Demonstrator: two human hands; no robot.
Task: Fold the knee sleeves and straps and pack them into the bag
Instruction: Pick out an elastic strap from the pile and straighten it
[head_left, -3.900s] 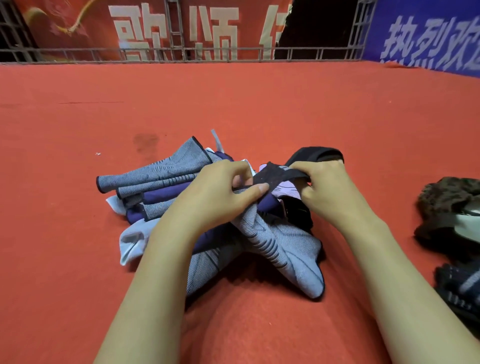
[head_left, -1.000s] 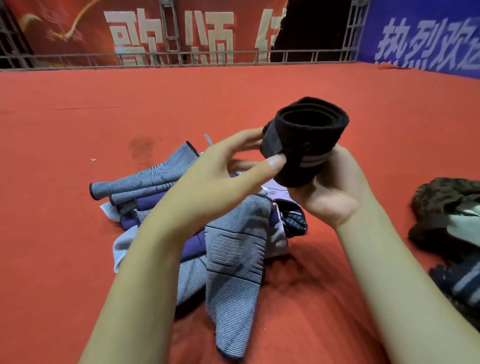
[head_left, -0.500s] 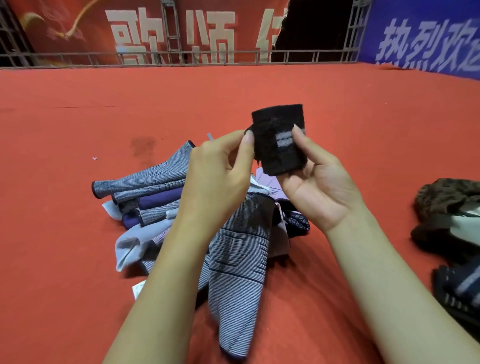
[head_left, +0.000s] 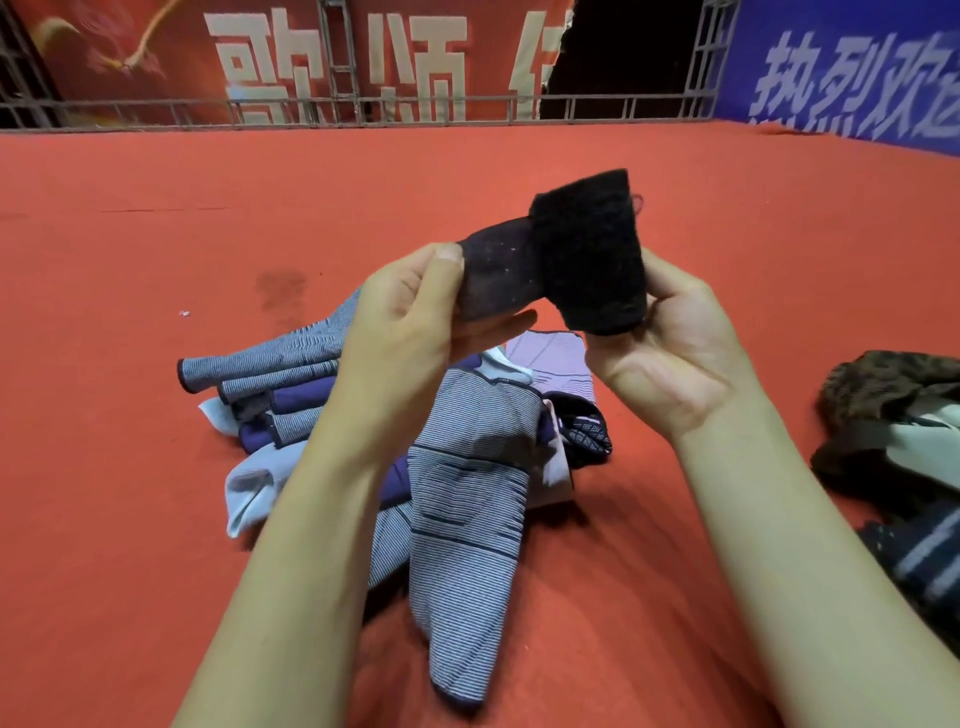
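Your left hand (head_left: 410, 322) pinches the loose end of the black strap (head_left: 582, 254) between thumb and fingers, just left of the frame's centre. Your right hand (head_left: 670, 353) cups the rolled part of that strap, thumb behind it and fingers curled up under its lower edge. The strap is held in the air above the red carpet (head_left: 156, 234), its roll standing roughly upright and the free end stretching left toward your left hand. Directly below both hands, in the middle of the frame, lies the pile of knee sleeves (head_left: 467, 493): grey striped ones, dark purple ones and pale ones, heaped loosely and overlapping, with one striped sleeve reaching down toward the lower centre. At the right edge of the frame sits a dark, mottled bag (head_left: 893, 415), well apart from the pile, with dark striped cloth (head_left: 919, 561) just below it. Along the top of the frame a metal railing (head_left: 363, 111) runs across, with a red banner (head_left: 260, 57) behind it and a blue banner (head_left: 857, 73) in the upper right.
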